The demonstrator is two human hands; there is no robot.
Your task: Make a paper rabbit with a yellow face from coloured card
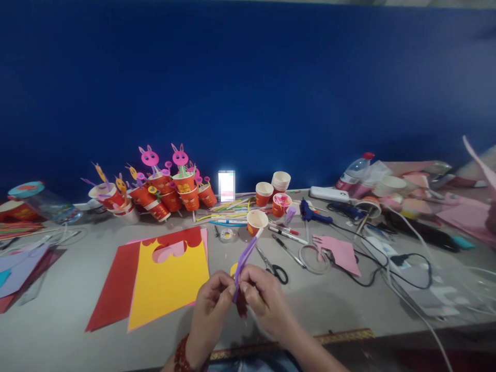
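Observation:
Close to the table's front edge, my left hand (pixel 212 306) and my right hand (pixel 264 295) meet, their fingers pinched on a bundle of purple pipe cleaners (pixel 244 257). The upper end of the bundle is whitish and leans up to the right, in front of a red paper cup (pixel 257 222). Below the fingers hangs a dark red piece (pixel 242 306) that I cannot make out clearly. A small yellow piece (pixel 233 269) shows just behind my left hand. Black-handled scissors (pixel 277 269) lie just beyond my right hand.
Yellow and red paper sheets (pixel 170 284) lie to the left. Behind them stand red cups with pink rabbit figures (pixel 180 158). Loose pipe cleaners (pixel 232 206), pens (pixel 289 250), tape (pixel 313 257), pink paper (pixel 341 253) and a blue glue gun (pixel 314 213) with trailing cables lie centre and right.

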